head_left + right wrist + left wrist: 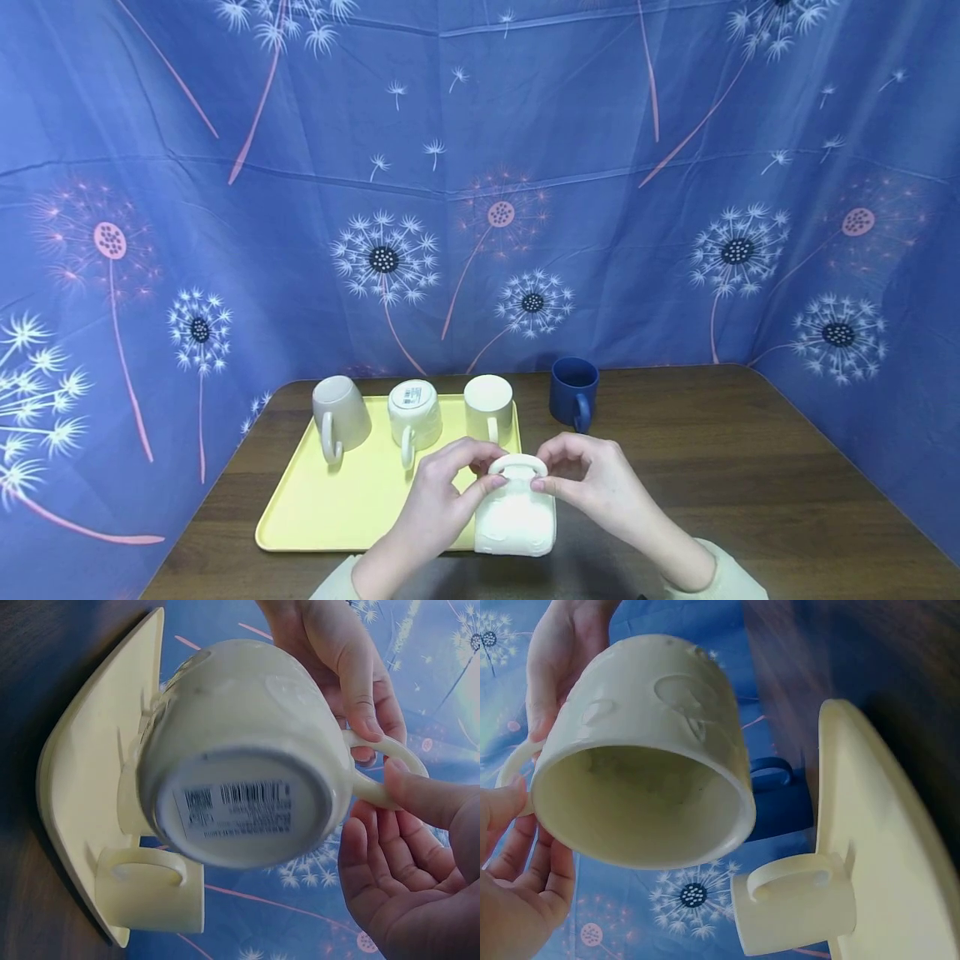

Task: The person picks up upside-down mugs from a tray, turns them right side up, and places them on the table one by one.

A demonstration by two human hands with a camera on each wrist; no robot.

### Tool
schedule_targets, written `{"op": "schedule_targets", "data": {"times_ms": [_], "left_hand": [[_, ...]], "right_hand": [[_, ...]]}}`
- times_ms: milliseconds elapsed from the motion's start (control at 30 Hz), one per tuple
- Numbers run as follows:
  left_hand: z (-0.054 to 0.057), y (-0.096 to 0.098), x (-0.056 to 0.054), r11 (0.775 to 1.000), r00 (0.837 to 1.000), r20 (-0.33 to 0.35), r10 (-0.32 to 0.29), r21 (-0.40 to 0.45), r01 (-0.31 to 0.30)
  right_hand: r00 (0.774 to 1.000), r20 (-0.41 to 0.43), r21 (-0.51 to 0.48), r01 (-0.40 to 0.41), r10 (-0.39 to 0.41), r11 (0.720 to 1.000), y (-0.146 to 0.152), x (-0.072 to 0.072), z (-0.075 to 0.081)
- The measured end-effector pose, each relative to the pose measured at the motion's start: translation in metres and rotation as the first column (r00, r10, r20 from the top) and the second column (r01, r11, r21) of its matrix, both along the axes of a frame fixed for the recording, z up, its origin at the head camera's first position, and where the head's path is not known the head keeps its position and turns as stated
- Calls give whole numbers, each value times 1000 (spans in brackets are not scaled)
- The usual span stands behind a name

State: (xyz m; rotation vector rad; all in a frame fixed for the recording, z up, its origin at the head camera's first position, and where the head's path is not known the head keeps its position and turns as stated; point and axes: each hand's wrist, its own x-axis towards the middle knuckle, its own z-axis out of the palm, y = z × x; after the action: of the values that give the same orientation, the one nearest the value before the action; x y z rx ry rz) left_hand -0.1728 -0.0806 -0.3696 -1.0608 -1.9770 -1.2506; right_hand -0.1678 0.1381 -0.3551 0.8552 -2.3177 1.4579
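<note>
Over the near right corner of a yellow tray point(337, 504), a cream mug point(516, 521) hangs on its side, handle point(518, 460) uppermost, mouth toward your left and stickered base toward your right. Your left hand point(444, 487) and right hand point(588, 483) each pinch that handle between thumb and fingers, just beside one another; neither supports the body.

With the weight below your fingertips, the likeliest trouble is a swing or slip: if one pinch loosens, the mug could pivot, mouth or base dipping. A full slip could drop it onto the tray's rim and chip it. Whether any part touches the tray is hard to tell; the wrist views suggest it is clear.

Just beyond your fingers, on the tray, stands a white mug point(488, 405), its handle pointing your way; reaching forward without lifting could knock the two together. Farther right, on the wooden table point(750, 492), a blue mug point(573, 398) stands upright, well enough apart that only a wide sweep of your right hand would catch it.
</note>
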Motion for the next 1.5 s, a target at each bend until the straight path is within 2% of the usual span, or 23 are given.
{"op": "schedule_targets", "data": {"times_ms": [100, 333, 433, 633, 733, 867, 1033, 1167, 1233, 1333, 1467, 1500], "left_hand": [[4, -1, 0, 999, 1000, -4, -12, -32, 12], [9, -1, -1, 995, 999, -42, 5, -102, -10], [10, -2, -2, 991, 1000, -28, 14, -131, -17], [11, -3, -4, 985, 998, -50, 24, -169, -32], [11, -3, -5, 984, 998, -54, 21, -178, -30], [10, -3, -7, 982, 995, -103, 7, -185, -27], [8, -2, -10, 983, 981, -195, -14, -185, -23], [7, 0, -13, 982, 975, -220, -24, -186, -18], [7, 0, -13, 981, 975, -222, -22, -192, -22], [6, 2, -13, 978, 983, -185, -1, -203, -37], [6, 5, -11, 977, 991, -133, 22, -207, -50], [6, 5, -11, 978, 990, -137, 21, -204, -49]], "right_hand": [[999, 24, 6, -23, 23, 1000, 2, 1, -1], [993, 66, 24, -97, 95, 995, 5, 2, -2], [989, 77, 29, -127, 125, 991, 5, 2, -2], [977, 100, 5, -191, 189, 982, 4, 1, 0], [964, 140, -13, -224, 224, 974, 4, -1, 1], [939, 212, -36, -267, 269, 963, 4, -4, 2], [903, 303, -65, -299, 305, 952, 4, -7, 4], [874, 378, -72, -302, 306, 951, 5, -9, 5], [857, 411, -74, -309, 311, 948, 5, -10, 6], [833, 448, -77, -327, 326, 942, 5, -12, 6], [792, 478, -111, -376, 381, 920, 6, -14, 5], [779, 484, -126, -389, 399, 913, 6, -14, 4]]}}
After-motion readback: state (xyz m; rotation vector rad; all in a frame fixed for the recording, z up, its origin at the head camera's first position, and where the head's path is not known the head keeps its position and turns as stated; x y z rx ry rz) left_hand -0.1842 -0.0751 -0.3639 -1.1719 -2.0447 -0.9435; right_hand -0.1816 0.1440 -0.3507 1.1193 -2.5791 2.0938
